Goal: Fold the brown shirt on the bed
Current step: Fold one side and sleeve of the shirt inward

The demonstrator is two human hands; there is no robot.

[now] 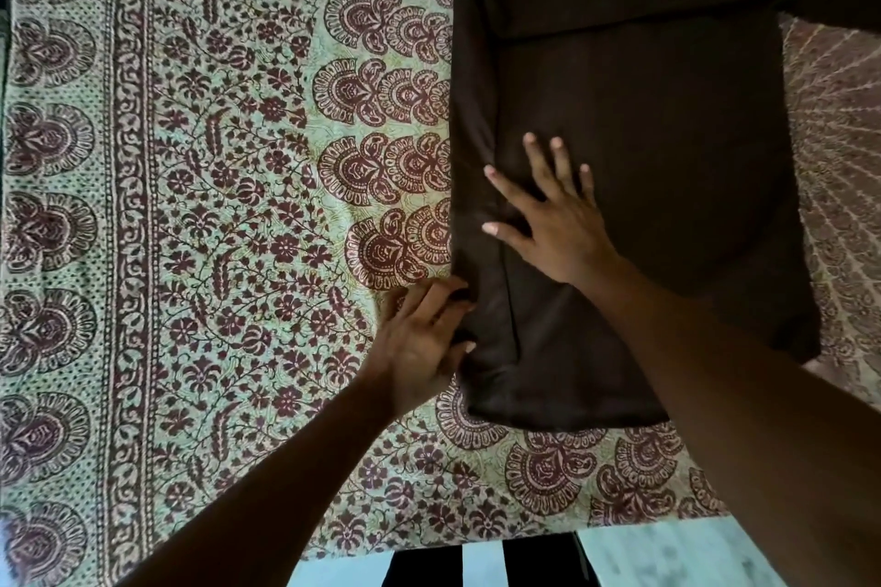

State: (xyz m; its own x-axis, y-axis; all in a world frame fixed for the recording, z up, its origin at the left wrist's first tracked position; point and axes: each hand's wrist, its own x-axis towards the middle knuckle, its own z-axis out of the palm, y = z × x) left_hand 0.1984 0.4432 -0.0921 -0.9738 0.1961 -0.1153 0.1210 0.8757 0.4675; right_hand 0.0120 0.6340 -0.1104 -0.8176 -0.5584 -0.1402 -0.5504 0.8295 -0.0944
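Two hands work the brown shirt (643,186), which lies on the bed at the 1 to 3 o'clock part of my view, on the printed bedspread (214,205). From my remote station I read the garment as partly folded: a long flap runs along its 9 o'clock edge, doubled inward, and a crosswise edge shows toward 12 o'clock.

1. Right hand (553,224): fingers spread wide and straight, palm flat on the cloth near the inner line of the flap. I judge this placement serves to pin the body of the shirt so it does not slide while the edge is adjusted.

2. Left hand (424,338): at the shirt's 9 o'clock edge, near the lower corner. Its fingers are curled against the doubled edge and appear to pinch it. I judge it is aligning or tightening the side fold.

3. Containers: none in view. Nothing holds the shirt but the bed itself.

4. Remaining work, by my estimate: flatten this side fold, then fold the length toward 12 o'clock.
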